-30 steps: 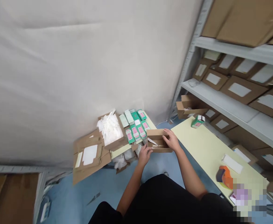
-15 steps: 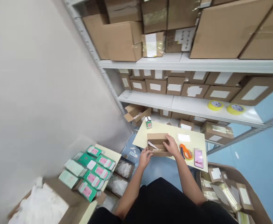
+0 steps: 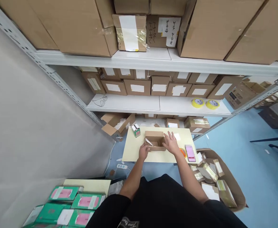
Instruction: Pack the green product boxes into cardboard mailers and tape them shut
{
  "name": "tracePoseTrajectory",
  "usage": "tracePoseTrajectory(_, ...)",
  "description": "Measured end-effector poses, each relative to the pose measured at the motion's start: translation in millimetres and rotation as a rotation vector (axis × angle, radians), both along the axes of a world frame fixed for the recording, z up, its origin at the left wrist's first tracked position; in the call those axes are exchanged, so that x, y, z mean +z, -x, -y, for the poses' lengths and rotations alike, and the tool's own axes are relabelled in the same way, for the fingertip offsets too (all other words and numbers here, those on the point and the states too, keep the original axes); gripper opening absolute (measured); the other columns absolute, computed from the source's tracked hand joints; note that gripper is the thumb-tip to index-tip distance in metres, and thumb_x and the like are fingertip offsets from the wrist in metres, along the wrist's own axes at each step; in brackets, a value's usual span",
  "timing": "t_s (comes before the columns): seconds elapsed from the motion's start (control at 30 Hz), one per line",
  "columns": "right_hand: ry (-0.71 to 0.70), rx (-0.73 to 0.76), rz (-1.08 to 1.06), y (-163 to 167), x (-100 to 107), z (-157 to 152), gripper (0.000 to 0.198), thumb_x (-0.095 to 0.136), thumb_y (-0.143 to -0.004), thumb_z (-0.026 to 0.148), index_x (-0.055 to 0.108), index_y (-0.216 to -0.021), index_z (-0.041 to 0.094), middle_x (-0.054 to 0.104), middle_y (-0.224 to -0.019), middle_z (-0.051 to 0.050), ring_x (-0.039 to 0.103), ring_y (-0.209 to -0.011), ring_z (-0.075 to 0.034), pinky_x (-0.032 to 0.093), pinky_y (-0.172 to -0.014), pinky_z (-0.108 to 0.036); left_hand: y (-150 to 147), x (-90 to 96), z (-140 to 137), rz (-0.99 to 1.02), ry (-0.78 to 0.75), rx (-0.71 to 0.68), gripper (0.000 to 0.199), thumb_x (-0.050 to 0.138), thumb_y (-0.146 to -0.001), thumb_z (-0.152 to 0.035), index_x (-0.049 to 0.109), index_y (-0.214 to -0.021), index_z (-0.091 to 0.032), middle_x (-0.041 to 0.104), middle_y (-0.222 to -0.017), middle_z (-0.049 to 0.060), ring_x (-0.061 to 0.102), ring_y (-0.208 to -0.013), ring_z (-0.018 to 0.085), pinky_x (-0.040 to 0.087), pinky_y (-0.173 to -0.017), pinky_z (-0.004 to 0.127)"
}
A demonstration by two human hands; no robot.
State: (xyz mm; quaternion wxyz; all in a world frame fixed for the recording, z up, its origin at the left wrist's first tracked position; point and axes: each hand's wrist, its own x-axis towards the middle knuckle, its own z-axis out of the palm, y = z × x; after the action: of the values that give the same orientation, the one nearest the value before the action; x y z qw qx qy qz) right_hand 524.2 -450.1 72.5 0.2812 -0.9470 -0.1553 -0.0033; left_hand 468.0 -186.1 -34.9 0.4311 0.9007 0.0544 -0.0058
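A small open cardboard box stands on the pale yellow table, its back flap raised. Inside it lies a narrow white item whose kind I cannot make out. My left hand grips the box's front left corner, thumb and fingers closed on the wall. At the right wall is my right hand, fingers stretched and spread, holding nothing; whether it touches the box is unclear. Under the right forearm an orange tape dispenser shows in part, with a pink-screened phone beside it.
A small green-and-white carton sits at the table's back left, and white paper lies behind my right hand. Shelves with boxes and yellow tape rolls rise behind. Green packages lie lower left; a large carton holds parcels at right.
The view has swung right, showing more floor there. My right hand's fingers have spread and come away from the box's inner right side. My left hand keeps its grip on the corner.
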Motion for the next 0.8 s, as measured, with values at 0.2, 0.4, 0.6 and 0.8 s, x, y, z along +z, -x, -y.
tracePoseTrajectory(0.2,-0.026,-0.034,-0.088,-22,-11,-50,0.07,0.07,-0.087,0.04,0.052,-0.153,0.028,0.039,-0.168,-0.011,0.023,-0.161,-0.036,0.031,-0.126,-0.06,-23,-11.4,-21,-0.079,0.031,-0.101,0.042,0.077,-0.077,-0.013,0.074,-0.119,-0.02,0.06,-0.148,0.016,0.056,-0.139,0.034,0.044,-0.117,0.051)
tracePoseTrajectory(0.4,-0.098,0.025,-0.215,-59,-35,-117,0.074,0.068,-0.087,0.037,0.049,-0.157,0.023,0.04,-0.167,-0.014,0.029,-0.159,-0.031,0.032,-0.127,-0.054,-38,-3.6,-63,0.028,0.102,-0.001,0.054,0.076,-0.081,-0.023,0.066,-0.135,-0.024,0.062,-0.146,0.012,0.055,-0.14,0.029,0.044,-0.119,0.046)
tracePoseTrajectory(0.6,-0.062,0.07,-0.378,-112,-55,-194,0.083,0.069,-0.078,0.02,0.046,-0.158,0.016,0.048,-0.162,-0.016,0.041,-0.153,-0.031,0.034,-0.127,-0.05,-82,9.7,-132,-0.098,0.123,0.159,0.045,0.072,-0.086,-0.022,0.067,-0.131,-0.022,0.072,-0.129,0.01,0.071,-0.111,0.026,0.055,-0.101,0.042)
tracePoseTrajectory(0.8,-0.135,0.179,-0.382,-112,-63,-258,0.074,0.071,-0.08,0.02,0.053,-0.153,0.023,0.061,-0.152,-0.009,0.062,-0.134,-0.026,0.047,-0.117,-0.044,-119,21.5,-177,-0.148,0.175,0.21,0.114,0.096,-0.065,-0.031,0.037,-0.162,-0.021,0.051,-0.157,0.017,0.062,-0.129,0.033,0.051,-0.106,0.042)
